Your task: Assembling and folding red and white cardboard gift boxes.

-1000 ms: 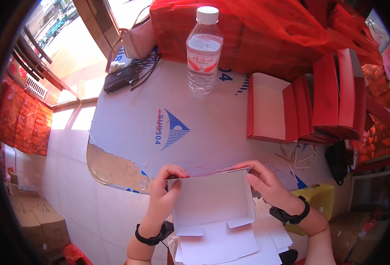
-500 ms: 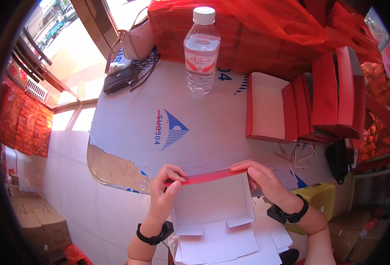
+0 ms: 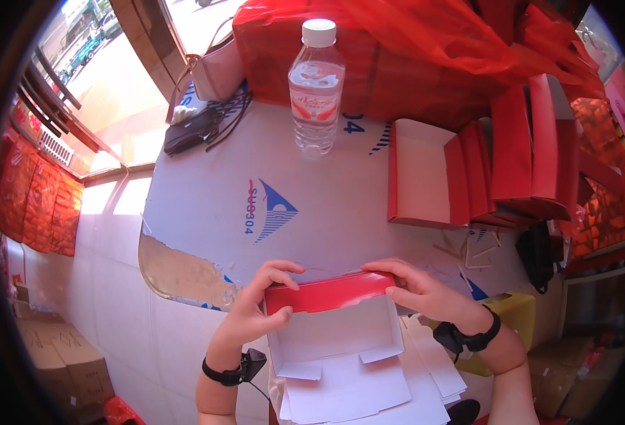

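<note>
A partly folded cardboard box [image 3: 337, 329], white inside and red outside, is between my two hands at the table's near edge. Its red side panel [image 3: 332, 292] faces up along the far edge, and small white flaps stick out at the near corners. My left hand [image 3: 259, 303] grips the left end of the red panel, thumb on the near side and fingers curled over the far side. At the other end, my right hand [image 3: 429, 294] pinches the corner the same way. Flat white card sheets [image 3: 351, 389] lie under the box, close to me.
Folded red boxes [image 3: 429, 177] stand at the table's right, before a large red plastic wrap [image 3: 397, 64]. A water bottle [image 3: 316, 92] stands mid-table. A pink bag [image 3: 217, 71] and black pouch [image 3: 193, 132] lie far left. A yellow stool [image 3: 514, 319] is right, cardboard cartons [image 3: 68, 361] lower left.
The red panel has tilted so that much more of its red face shows. Both hands still hold its ends; my left thumb has shifted lower along it. The view has moved slightly.
</note>
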The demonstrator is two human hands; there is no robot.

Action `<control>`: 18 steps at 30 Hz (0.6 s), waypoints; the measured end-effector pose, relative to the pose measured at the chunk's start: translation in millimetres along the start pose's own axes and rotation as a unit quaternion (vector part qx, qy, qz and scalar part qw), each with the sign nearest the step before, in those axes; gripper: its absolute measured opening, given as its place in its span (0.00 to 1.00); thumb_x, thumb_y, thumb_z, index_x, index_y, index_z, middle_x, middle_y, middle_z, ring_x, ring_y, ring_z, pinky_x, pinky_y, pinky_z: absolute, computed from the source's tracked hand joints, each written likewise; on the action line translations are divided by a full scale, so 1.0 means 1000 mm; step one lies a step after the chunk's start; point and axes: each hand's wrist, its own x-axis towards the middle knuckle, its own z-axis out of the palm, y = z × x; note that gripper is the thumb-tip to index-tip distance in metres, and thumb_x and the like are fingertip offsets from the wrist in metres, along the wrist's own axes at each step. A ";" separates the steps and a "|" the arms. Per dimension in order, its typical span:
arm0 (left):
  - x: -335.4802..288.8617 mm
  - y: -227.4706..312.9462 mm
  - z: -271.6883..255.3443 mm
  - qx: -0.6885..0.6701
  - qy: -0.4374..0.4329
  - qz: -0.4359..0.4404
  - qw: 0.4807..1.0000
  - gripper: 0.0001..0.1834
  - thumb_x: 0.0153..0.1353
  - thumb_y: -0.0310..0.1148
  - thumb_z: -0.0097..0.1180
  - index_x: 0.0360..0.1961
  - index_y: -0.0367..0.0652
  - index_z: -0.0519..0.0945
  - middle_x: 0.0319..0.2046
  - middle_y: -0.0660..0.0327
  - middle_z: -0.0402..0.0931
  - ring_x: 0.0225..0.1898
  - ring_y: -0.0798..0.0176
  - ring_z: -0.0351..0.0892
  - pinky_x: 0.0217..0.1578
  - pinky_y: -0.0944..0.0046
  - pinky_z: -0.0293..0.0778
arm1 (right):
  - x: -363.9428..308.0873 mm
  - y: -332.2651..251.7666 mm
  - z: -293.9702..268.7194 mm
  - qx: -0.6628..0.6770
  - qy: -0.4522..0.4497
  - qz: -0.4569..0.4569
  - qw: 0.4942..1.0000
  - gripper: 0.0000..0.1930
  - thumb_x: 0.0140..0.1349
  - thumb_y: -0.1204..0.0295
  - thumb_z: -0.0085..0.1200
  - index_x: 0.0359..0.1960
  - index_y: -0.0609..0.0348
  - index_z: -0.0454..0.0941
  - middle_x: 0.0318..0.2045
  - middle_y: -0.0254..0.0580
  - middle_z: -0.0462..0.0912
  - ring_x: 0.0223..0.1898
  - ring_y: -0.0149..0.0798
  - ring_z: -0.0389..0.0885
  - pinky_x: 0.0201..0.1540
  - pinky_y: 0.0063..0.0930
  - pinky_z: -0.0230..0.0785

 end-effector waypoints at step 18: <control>0.009 0.015 0.000 0.079 -0.003 -0.045 0.996 0.22 0.49 0.34 0.70 0.45 0.37 0.82 0.45 0.57 0.78 0.49 0.60 0.76 0.50 0.65 0.71 | -0.004 -0.007 0.003 -0.082 -0.017 0.016 0.996 0.35 0.61 0.78 0.52 0.70 0.59 0.51 0.66 0.42 0.62 0.52 0.29 0.68 0.49 0.22 0.66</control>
